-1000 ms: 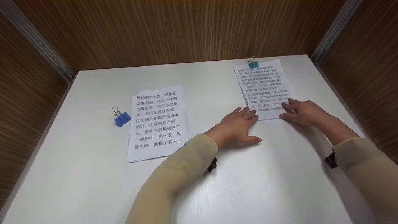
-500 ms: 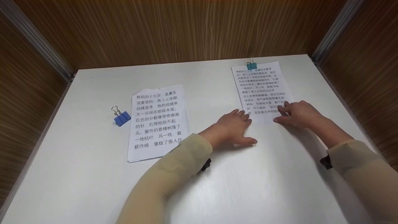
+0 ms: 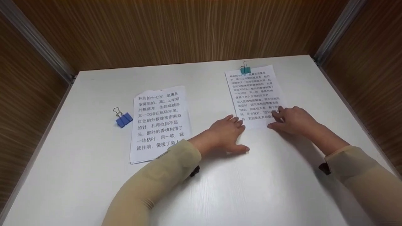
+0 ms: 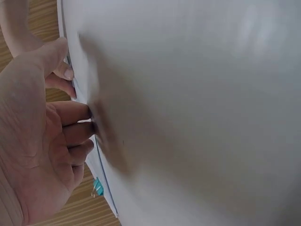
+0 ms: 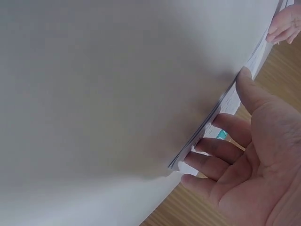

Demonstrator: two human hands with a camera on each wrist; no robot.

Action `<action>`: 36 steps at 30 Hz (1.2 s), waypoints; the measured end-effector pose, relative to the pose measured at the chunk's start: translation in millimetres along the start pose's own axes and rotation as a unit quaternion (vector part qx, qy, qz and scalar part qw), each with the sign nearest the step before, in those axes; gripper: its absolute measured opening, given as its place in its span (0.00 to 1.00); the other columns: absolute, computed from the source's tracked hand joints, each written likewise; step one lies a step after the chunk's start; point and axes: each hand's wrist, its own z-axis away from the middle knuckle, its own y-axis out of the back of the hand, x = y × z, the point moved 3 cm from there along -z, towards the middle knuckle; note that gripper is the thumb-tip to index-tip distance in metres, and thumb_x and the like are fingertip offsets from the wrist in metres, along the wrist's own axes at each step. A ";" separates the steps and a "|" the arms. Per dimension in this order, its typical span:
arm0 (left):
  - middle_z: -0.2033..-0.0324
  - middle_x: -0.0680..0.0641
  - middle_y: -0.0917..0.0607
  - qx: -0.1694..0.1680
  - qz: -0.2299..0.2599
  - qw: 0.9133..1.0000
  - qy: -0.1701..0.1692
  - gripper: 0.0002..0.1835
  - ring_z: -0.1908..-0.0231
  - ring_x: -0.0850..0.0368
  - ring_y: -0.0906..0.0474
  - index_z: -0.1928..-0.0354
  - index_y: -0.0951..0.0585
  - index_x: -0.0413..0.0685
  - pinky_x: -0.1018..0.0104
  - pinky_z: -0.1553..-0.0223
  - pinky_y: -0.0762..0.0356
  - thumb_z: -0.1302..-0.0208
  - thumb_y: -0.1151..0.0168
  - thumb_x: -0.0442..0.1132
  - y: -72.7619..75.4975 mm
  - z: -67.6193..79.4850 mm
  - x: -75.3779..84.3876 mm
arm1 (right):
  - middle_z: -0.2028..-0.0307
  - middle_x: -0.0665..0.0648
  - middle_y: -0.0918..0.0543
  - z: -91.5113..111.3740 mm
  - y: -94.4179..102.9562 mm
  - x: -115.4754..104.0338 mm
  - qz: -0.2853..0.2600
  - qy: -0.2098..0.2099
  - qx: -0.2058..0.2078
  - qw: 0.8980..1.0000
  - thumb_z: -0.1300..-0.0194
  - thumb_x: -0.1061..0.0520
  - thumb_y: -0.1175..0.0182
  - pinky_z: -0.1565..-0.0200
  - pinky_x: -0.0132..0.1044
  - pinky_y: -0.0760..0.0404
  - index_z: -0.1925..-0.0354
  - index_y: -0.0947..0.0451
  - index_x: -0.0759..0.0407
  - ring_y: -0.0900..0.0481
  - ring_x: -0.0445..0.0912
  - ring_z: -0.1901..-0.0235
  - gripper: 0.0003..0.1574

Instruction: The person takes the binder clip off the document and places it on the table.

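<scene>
A clipped stack of printed paper (image 3: pixel 252 91) lies at the back right of the table, with a teal binder clip (image 3: pixel 245 70) on its top edge. My left hand (image 3: pixel 221 135) touches the stack's lower left edge, its fingers fairly straight and the thumb spread away. At the lower right corner, my right hand (image 3: pixel 295 121) rests its fingers on the sheets. The right wrist view shows the right thumb (image 5: pixel 251 89) and fingers against the paper edge, loosely bent. To the left lies another printed stack (image 3: pixel 158 121), torn along its top, beside a blue binder clip (image 3: pixel 124 120).
The white table (image 3: pixel 238 191) is bounded by a brown wood-grain panel (image 3: pixel 188 31) at the back and similar panels at the sides. My left sleeve (image 3: pixel 157 175) passes over the lower right corner of the left stack.
The teal-clipped stack has slid leftward and a little nearer to me, with both hands moving along with it. The left stack and blue binder clip stay where they were.
</scene>
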 end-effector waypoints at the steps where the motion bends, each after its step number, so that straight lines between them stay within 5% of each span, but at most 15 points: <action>1: 0.19 0.41 0.38 0.002 0.001 1.000 -0.001 0.50 0.18 0.46 0.47 0.19 0.36 0.42 0.58 0.18 0.60 0.26 0.56 0.75 -0.9 3.1 0.0 | 0.30 0.80 0.31 0.7 -0.9 -2.1 0.000 0.003 0.003 1.000 0.27 0.31 0.37 0.37 0.70 0.26 0.27 0.28 0.64 0.28 0.79 0.36 0.49; 21: 0.19 0.39 0.40 0.023 0.029 0.999 -0.007 0.50 0.18 0.44 0.50 0.18 0.38 0.39 0.57 0.18 0.64 0.25 0.56 0.73 -19.9 57.8 -2.5 | 0.28 0.79 0.31 20.6 -13.8 -43.4 0.014 0.063 0.016 0.998 0.24 0.37 0.39 0.32 0.70 0.31 0.25 0.30 0.65 0.32 0.79 0.32 0.45; 36: 0.22 0.38 0.34 0.060 0.045 0.997 -0.029 0.46 0.19 0.43 0.45 0.21 0.33 0.39 0.57 0.18 0.61 0.23 0.55 0.69 -34.2 103.6 -4.5 | 0.34 0.77 0.23 43.8 -25.1 -81.9 0.039 0.127 0.076 0.988 0.27 0.40 0.33 0.34 0.65 0.26 0.29 0.23 0.64 0.22 0.74 0.37 0.40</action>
